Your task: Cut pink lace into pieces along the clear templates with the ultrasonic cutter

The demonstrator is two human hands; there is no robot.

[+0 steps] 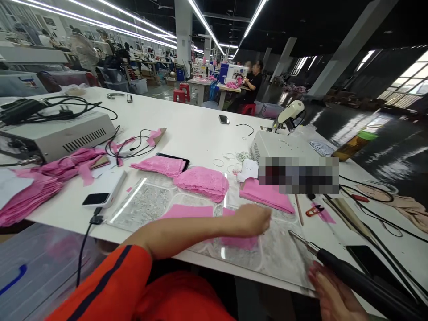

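My left hand (pixel 254 220) is closed above a small pink fabric piece (pixel 240 242) on the marble-patterned mat (pixel 142 203); what its curled fingers hold, if anything, is hidden. At the lower right my right hand (pixel 334 292), slightly blurred, is around a black-handled soldering iron (pixel 344 269), whose pointed metal tip angles toward the mat. Another flat pink piece (pixel 189 211) lies partly behind my left forearm. Beyond it sit two stacks of pink fabric, one in the middle (pixel 202 182) and one further left (pixel 160 165). A folded pink stack (pixel 267 196) rests right of them.
Orange-handled snips (pixel 314 210) and a dark phone (pixel 371 263) lie to the right, among cables. A white power bank (pixel 106 191) is at left, near a grey control box (pixel 63 136) and more pink fabric (pixel 36 191). A seated person (pixel 254 87) works further back.
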